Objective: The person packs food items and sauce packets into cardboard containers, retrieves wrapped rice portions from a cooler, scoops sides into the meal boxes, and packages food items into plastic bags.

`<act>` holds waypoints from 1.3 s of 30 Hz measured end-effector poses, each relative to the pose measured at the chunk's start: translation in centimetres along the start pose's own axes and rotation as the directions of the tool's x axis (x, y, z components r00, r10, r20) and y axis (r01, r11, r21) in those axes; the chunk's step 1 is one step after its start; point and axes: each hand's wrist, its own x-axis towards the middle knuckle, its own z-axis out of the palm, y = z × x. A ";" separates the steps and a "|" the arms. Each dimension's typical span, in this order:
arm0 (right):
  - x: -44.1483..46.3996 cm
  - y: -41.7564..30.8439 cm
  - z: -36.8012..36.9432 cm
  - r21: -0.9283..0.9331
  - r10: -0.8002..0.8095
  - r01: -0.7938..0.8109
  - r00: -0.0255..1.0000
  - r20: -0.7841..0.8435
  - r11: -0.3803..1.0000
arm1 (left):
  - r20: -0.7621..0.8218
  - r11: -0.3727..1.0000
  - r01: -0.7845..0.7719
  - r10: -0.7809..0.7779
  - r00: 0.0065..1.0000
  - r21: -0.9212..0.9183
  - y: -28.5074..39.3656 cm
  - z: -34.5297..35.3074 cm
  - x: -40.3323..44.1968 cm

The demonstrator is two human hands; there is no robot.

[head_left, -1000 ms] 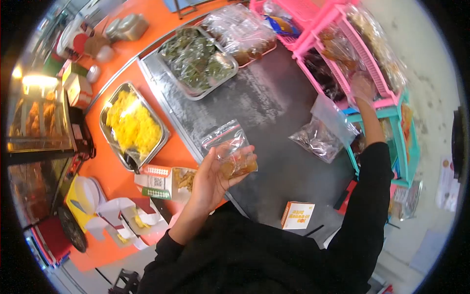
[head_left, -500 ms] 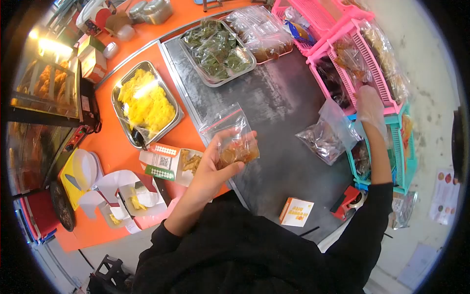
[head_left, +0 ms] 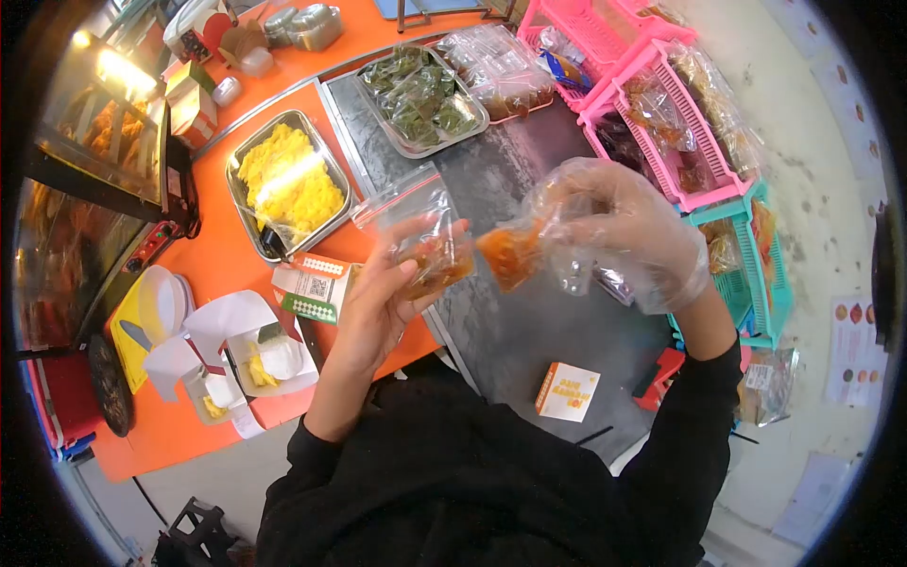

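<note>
My bare left hand (head_left: 370, 307) is closed on a clear zip-lock bag (head_left: 436, 248) with a red stripe along its top and brownish-orange contents low inside. Just to its right, my right hand (head_left: 628, 227), in a clear plastic glove, pinches a small clear packet of orange sauce (head_left: 510, 257). The two bags are close together over the dark metal tabletop (head_left: 529, 345). Behind the gloved hand, a bag with silvery contents (head_left: 614, 283) is mostly hidden. An open takeaway box (head_left: 316, 288) stands beside my left hand.
A steel tray of yellow rice (head_left: 288, 184) is at left, near open boxes with food (head_left: 274, 364). Leaf-green packets fill another tray (head_left: 416, 99) at the back. Pink baskets (head_left: 704, 184) and teal baskets (head_left: 770, 274) line the right. A small white-and-orange box (head_left: 569, 392) lies in front.
My right hand has come out of the pink basket and moved left, now with an orange sauce packet. My left hand has shifted slightly left with the zip-lock bag.
</note>
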 end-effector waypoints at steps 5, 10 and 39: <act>0.8 0.5 2.2 0.114 0.142 -0.147 0.989 0.051 0.983 | 0.069 0.997 0.060 -0.057 0.996 -0.049 -0.2 0.1 -0.6; 2.4 0.9 1.8 -0.024 0.174 -0.174 0.945 0.276 0.984 | 0.115 0.986 0.125 -0.113 0.987 -0.106 -0.2 -0.5 -1.4; 3.5 -2.0 12.3 0.069 0.105 -0.113 0.989 0.104 0.991 | -0.340 0.980 -0.140 0.182 0.923 0.144 0.4 -5.3 -9.9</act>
